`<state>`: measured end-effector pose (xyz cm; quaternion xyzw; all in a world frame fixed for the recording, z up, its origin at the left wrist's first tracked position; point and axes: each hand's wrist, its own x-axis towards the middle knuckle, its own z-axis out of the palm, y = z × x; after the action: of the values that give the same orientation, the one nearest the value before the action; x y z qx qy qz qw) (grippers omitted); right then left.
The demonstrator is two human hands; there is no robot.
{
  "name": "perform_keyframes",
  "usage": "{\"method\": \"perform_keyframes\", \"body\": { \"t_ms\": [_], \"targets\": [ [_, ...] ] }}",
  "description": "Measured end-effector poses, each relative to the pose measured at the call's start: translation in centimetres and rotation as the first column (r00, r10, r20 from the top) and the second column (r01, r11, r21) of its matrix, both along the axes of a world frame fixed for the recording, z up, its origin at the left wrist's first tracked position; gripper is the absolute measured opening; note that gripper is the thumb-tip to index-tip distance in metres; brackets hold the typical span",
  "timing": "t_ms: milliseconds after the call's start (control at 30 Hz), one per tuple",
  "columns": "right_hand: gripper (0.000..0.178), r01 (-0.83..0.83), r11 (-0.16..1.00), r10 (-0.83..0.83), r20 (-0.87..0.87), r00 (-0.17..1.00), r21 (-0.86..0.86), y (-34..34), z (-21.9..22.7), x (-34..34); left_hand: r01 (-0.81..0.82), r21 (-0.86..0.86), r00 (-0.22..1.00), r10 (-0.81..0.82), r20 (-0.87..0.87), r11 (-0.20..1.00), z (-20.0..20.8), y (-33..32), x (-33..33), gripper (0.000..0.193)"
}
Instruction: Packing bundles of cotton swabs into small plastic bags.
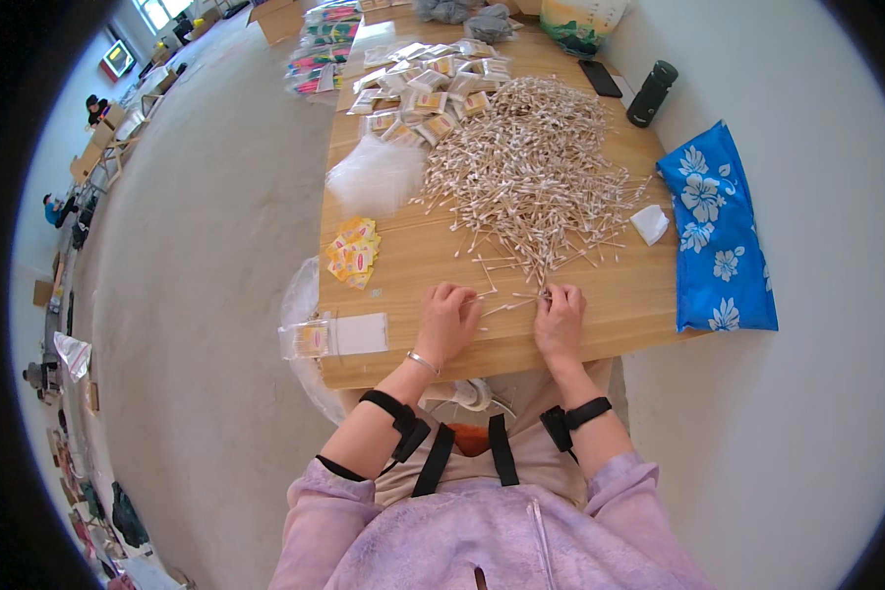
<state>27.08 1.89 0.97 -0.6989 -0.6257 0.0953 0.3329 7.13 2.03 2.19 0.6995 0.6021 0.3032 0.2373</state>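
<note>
A big heap of cotton swabs [541,162] covers the middle of the wooden table, thinning to loose swabs at its near end. My left hand [449,321] rests near the table's front, fingers curled, with swabs sticking out to the right of its fingertips. Just below the heap's near tip, my right hand [560,320] is closed, its thumb and fingers pinched on swabs; how many is hidden. A few loose swabs [506,307] lie between the two hands. Left of my left hand is a clear bag [312,341] with a yellow card, beside a white strip [362,334].
Yellow cards [354,252] and a stack of clear bags [376,177] lie along the left edge. Filled packets [428,84] pile up behind. On the right are a white tissue [650,225], a blue flowered cushion [723,231], a black bottle [652,93] and a phone [600,79].
</note>
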Motion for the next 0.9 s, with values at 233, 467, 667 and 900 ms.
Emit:
{"method": "perform_keyframes", "body": {
  "t_ms": [233, 467, 667, 900],
  "targets": [
    [0.013, -0.032, 0.997, 0.031, 0.009, 0.999, 0.076, 1.5, -0.3, -3.2, 0.095, 0.246, 0.996, -0.092, -0.023, 0.965, 0.5, -2.4, -0.4, 0.034],
    [0.009, -0.133, 0.987, 0.133, 0.012, 0.991, 0.085, 2.3, 0.0, -6.8, 0.062, 0.266, 0.994, -0.084, 0.074, 0.962, -1.4, -2.6, -1.9, 0.012],
    [0.007, -0.389, 0.918, 0.392, -0.028, 0.919, 0.08, 2.5, -0.1, -8.7, 0.078, 0.313, 0.995, -0.092, 0.032, 0.947, -1.6, -2.9, -2.5, 0.012],
    [0.006, -0.483, 0.856, 0.5, -0.062, 0.864, 0.184, 1.0, 0.5, -7.9, -0.336, 0.157, 0.937, 0.313, 0.155, 0.928, 0.3, -1.1, -3.3, 0.02]
  ]
}}
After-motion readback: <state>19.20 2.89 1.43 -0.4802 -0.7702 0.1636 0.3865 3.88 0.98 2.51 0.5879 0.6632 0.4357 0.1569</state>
